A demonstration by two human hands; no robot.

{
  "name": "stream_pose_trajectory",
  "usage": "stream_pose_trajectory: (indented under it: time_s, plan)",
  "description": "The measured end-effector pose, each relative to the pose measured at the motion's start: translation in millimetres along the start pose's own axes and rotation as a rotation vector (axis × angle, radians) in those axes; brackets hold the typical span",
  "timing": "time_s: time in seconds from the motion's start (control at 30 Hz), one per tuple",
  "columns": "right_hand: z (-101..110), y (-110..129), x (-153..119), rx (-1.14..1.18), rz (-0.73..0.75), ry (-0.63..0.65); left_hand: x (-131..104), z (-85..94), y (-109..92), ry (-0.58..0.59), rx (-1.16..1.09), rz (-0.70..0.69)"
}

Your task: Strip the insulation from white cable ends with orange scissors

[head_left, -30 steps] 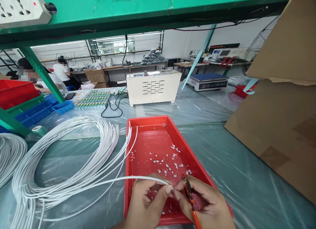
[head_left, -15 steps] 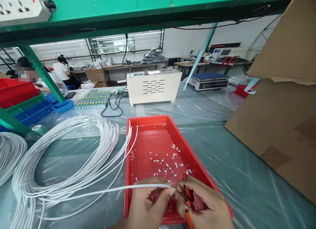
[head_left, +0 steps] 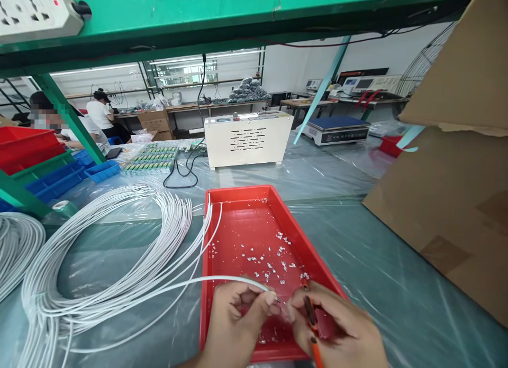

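Observation:
Over the near end of the red tray, my left hand pinches a white cable close to its end between thumb and fingers. The cable arches back left to the large coil of white cables. Just right of the cable end is my right hand, closed around orange-handled cutters. Its thumb and forefinger come close to the thin cable tip; whether they touch it is hard to see. Small silvery scraps lie scattered on the tray floor.
A cream metal box and a scale stand behind the tray. Cardboard leans in from the right. A green shelf beam crosses overhead. Stacked bins sit left. Two people work in the background.
My hands have moved slightly apart, the right one going right with the cutters turned. The cable now arches higher, and its thin tip shows between the hands.

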State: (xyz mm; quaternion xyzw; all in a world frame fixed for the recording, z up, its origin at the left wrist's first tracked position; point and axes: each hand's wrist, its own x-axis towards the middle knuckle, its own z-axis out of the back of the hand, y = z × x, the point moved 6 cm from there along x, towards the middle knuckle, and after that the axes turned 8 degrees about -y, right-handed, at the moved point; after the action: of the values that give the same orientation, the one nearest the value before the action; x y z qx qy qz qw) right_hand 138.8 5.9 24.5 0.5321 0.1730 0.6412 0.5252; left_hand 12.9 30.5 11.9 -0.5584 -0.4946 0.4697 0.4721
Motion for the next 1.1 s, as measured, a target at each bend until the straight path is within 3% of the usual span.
stream_pose_trajectory:
  time_s: [0.3,0.6,0.8,1.1]
  plan:
    - [-5,-4,7,0.033,-0.046,0.079,1,0.2,-2,0.012,-0.074,-0.01]
    - [-17,-20,2,0.4,-0.407,0.175,2,-4.3,-1,0.07,-0.17,0.06]
    - [-22,-25,2,0.483,-0.505,0.238,3,-4.7,3,0.078,-0.187,0.12]
    - [-22,-29,0,0.566,-0.65,0.203,1,-5.8,3,0.11,-0.22,0.161]
